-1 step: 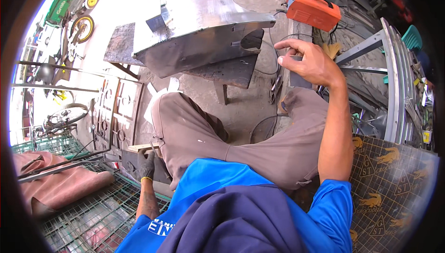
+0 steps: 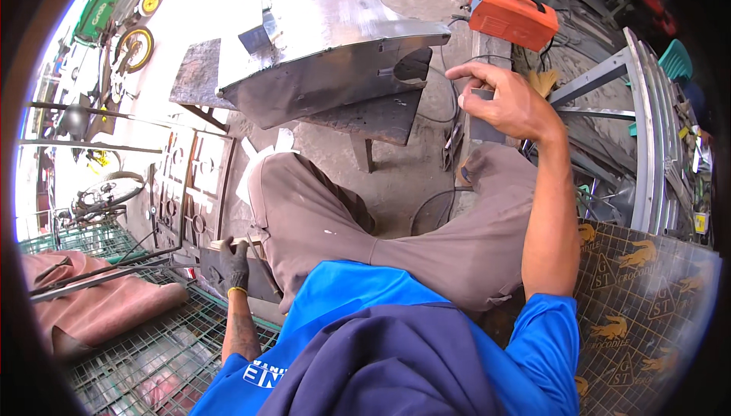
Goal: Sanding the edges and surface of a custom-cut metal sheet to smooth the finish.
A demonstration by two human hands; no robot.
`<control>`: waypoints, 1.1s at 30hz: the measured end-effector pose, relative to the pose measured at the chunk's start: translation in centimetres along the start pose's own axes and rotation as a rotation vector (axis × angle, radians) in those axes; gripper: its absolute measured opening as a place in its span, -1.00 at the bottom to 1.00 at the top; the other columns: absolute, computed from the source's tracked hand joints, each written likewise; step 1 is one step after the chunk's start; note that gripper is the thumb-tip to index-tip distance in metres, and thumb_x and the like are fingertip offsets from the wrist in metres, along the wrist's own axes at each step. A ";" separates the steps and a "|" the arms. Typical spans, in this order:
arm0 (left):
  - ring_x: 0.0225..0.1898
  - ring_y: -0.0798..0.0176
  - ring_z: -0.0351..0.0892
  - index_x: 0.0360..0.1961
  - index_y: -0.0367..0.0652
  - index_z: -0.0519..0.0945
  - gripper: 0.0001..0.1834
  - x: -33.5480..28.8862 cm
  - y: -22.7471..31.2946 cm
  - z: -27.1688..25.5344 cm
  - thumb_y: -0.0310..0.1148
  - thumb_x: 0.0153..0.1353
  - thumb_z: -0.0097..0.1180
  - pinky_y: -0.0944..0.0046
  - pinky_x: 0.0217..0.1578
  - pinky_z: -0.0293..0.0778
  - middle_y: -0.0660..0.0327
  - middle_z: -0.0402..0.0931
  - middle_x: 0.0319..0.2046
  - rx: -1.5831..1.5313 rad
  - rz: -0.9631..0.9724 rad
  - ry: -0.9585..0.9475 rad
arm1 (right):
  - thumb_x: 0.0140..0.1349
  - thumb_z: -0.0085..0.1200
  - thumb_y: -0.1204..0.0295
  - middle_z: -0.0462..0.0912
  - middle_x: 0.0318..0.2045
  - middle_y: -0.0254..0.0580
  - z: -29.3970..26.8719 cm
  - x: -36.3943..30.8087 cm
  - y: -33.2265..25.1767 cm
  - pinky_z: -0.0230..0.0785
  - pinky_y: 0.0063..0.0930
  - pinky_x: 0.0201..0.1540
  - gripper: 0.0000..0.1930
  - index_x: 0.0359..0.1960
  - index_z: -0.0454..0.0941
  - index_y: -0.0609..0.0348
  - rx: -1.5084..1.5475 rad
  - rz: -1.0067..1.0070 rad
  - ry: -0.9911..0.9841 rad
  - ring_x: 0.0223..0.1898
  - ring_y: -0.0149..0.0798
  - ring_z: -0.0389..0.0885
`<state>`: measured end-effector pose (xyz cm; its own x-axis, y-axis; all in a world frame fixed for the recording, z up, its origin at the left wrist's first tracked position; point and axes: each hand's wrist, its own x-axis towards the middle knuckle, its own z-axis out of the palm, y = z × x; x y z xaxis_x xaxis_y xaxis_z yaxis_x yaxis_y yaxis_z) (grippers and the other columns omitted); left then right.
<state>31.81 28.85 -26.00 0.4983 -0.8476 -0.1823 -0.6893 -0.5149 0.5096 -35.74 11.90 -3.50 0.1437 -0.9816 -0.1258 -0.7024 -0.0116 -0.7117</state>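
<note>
My left hand, in a dark glove, is beside my left thigh. Its fingers are closed round a light wooden strip, whose ends show on either side. A thin dark curved rod or cable runs close by. My bare right hand is raised above my right knee and holds nothing. Its index finger points left, the thumb stands apart and the other fingers are bent. Left of these fingertips, apart from them, a bent sheet-metal piece with a rounded cut-out rests tilted on a low dark bench.
An orange machine with a black handle stands at the far right, cables on the floor around it. A grey metal frame and a printed dark board are on my right. Green wire mesh and a reddish-brown sheet lie left.
My left hand has shifted slightly up and now covers more of the wooden strip. My right hand has hardly moved.
</note>
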 end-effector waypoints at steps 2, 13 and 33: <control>0.00 0.07 0.65 0.29 -0.31 0.52 -0.45 1.5 9.6 -0.7 -0.18 0.41 0.26 0.10 0.12 0.53 -0.02 0.65 0.01 -0.085 0.178 0.053 | 0.32 0.10 0.33 0.71 -0.26 -0.22 -0.1 0.0 0.2 0.52 -0.38 -0.01 -0.56 0.21 0.65 0.13 0.071 -0.102 -0.051 -0.17 -0.31 0.69; 0.06 0.33 0.64 0.42 -0.24 0.43 -0.39 -7.3 45.1 4.9 -0.28 0.45 0.33 0.27 0.08 0.60 0.11 0.64 0.07 -0.791 0.724 -0.761 | 0.43 0.27 0.52 0.65 -0.04 -0.33 3.6 1.8 -2.9 0.49 -0.58 0.13 -0.59 0.27 0.55 0.28 0.753 -0.164 0.134 -0.02 -0.52 0.62; -0.25 0.39 0.64 0.09 -0.24 0.60 -0.68 -8.2 45.4 7.6 -0.24 0.50 0.25 0.31 -0.16 0.58 0.24 0.66 -0.24 -0.901 0.484 -0.811 | 0.44 0.29 0.26 0.77 -0.24 -0.28 5.5 1.5 -3.4 0.54 -0.46 -0.04 -0.64 0.11 0.66 0.28 0.596 -0.199 -0.139 -0.18 -0.44 0.68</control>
<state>-7.57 11.49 -7.72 -0.3750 -0.9201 -0.1134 0.0418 -0.1390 0.9894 -29.29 11.50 -5.09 0.3485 -0.9372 -0.0122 -0.1510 -0.0433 -0.9876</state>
